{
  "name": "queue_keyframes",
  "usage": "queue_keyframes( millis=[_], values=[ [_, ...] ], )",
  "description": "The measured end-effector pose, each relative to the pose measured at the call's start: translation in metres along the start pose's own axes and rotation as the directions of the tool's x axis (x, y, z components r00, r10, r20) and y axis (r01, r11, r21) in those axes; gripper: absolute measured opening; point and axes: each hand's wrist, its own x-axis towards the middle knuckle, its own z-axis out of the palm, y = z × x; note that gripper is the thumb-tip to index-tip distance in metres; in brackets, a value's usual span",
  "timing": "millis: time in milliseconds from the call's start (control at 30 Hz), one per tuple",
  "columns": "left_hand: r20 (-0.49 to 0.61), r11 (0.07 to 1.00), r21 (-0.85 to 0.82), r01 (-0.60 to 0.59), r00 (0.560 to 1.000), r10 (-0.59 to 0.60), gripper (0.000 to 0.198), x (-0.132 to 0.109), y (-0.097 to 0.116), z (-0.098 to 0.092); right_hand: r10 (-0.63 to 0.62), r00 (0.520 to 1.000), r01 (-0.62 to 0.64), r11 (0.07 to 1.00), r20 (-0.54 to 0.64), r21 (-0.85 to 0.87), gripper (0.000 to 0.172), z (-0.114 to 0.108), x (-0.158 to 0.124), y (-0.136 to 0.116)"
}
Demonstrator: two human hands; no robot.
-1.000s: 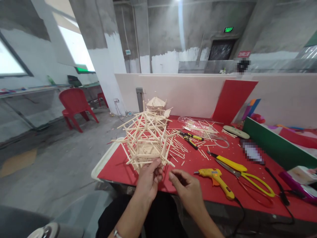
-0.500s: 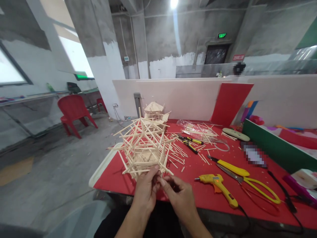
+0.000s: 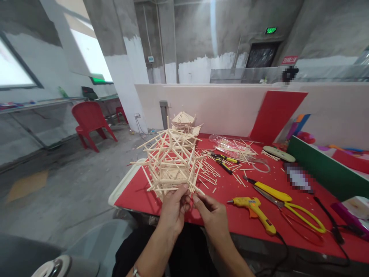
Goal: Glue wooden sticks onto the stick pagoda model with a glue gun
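Observation:
A lattice model built of thin wooden sticks [image 3: 170, 152] stands at the table's near edge, with a flat stick platform inside it. My left hand [image 3: 173, 211] is closed on the model's near lower edge, thumb on top and fingers curled beneath. Close beside it, at the near right corner where stick ends jut out, my right hand [image 3: 211, 215] has thumb and fingers pinched together. Whatever lies between those fingertips is too small or hidden to make out. To the right lies a yellow glue gun [image 3: 253, 209], nozzle pointing left.
Behind stands a second stick model with a pointed roof [image 3: 183, 118]. Loose sticks [image 3: 207, 171], black-and-yellow pliers [image 3: 223, 161], yellow-handled scissors [image 3: 302, 217] and a yellow-handled cutter [image 3: 271, 194] lie on the red tabletop [image 3: 132, 200]. A green board [image 3: 325, 169] edges the right side.
The view has tilted down a little and turned slightly left. My right fingertips have drawn a little apart from my left ones. My left hand keeps its hold on the model.

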Motion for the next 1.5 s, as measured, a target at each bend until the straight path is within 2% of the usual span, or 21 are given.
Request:
queue_keyframes(
  millis=[133,367,1200,1500],
  values=[
    [-0.01,0.999,0.015,0.03,1.0,-0.03,0.024,-0.002,0.0,0.001,0.011,1.0,-0.011,1.0,-0.008,0.014,0.028,0.001,0.003,-0.003],
    [0.008,0.998,0.045,0.036,0.999,-0.036,0.025,-0.002,-0.002,-0.002,0.133,0.991,-0.134,0.973,0.017,0.189,0.027,0.003,0.005,-0.005],
    [-0.02,0.995,0.084,0.057,0.998,-0.055,0.024,-0.004,0.004,0.004,0.138,0.989,-0.144,0.965,0.045,0.218,0.028,0.004,0.005,-0.011],
    [0.003,0.995,0.09,0.049,0.999,-0.05,0.023,-0.002,0.002,0.0,0.275,0.96,-0.274,0.893,0.049,0.358,0.031,0.006,0.006,-0.012]
  ],
)
